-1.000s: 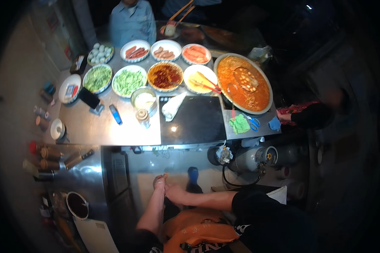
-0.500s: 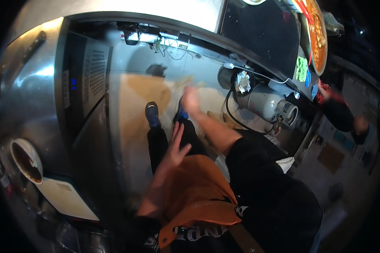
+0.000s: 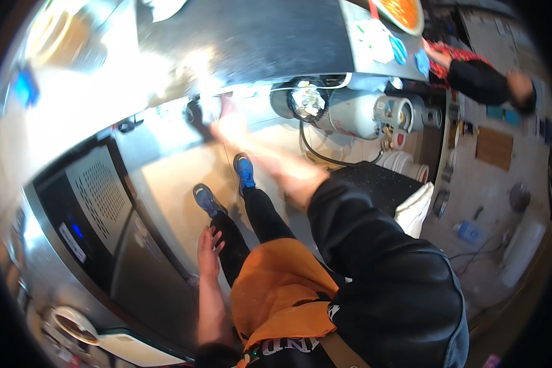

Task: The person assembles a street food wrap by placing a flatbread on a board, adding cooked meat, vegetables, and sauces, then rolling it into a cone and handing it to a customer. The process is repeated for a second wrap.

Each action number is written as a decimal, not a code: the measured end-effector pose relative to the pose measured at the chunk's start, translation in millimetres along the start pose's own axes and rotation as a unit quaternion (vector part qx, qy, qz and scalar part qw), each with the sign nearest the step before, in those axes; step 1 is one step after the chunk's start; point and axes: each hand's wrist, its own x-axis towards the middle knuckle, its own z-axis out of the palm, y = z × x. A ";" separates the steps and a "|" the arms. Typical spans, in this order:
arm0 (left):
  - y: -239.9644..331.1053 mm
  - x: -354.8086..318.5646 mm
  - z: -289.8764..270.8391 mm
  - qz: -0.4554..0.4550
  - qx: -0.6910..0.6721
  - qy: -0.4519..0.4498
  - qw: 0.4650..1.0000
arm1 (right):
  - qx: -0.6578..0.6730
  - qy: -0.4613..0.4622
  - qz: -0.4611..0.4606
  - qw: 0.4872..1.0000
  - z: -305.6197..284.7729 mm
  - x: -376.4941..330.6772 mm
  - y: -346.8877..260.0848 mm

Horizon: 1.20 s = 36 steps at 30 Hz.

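My right arm stretches forward to the bright front edge of the steel counter [image 3: 104, 80]. At its end my right hand [image 3: 226, 119] is blurred and washed out by glare, so its fingers and anything in them cannot be made out. A dark shape beside that hand is also unclear. Low on the left, my left hand [image 3: 209, 248] hangs in front of my leg with fingers apart and nothing in it. An orange apron [image 3: 282, 270] covers my front.
Right of my right hand stand a black bin [image 3: 308, 101] with crumpled foil and a grey gas cylinder [image 3: 356, 115]. A vented appliance [image 3: 98, 196] is at left. A co-worker's dark sleeve [image 3: 481, 83] shows at far right, near a dish of orange-red food [image 3: 402, 13].
My right hand has moved forward and left to the counter edge. The left hand has dropped away to the left. The view has turned, bringing more of the counter into sight.
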 end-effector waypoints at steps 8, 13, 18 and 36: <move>64.9 32.3 113.9 -0.176 -0.257 -0.198 0.929 | 0.235 -0.361 -0.274 0.860 -116.9 -206.3 104.6; 78.4 13.5 96.7 -0.065 -0.015 -0.084 0.994 | -0.023 -0.012 0.329 0.944 -193.4 -9.7 356.4; 82.6 18.7 34.8 -0.095 0.092 -0.008 0.991 | -0.032 0.346 0.404 0.846 -333.3 197.1 452.0; 64.5 -0.2 98.2 -0.073 0.228 0.109 0.965 | 0.018 0.318 0.523 0.790 -328.6 214.1 456.2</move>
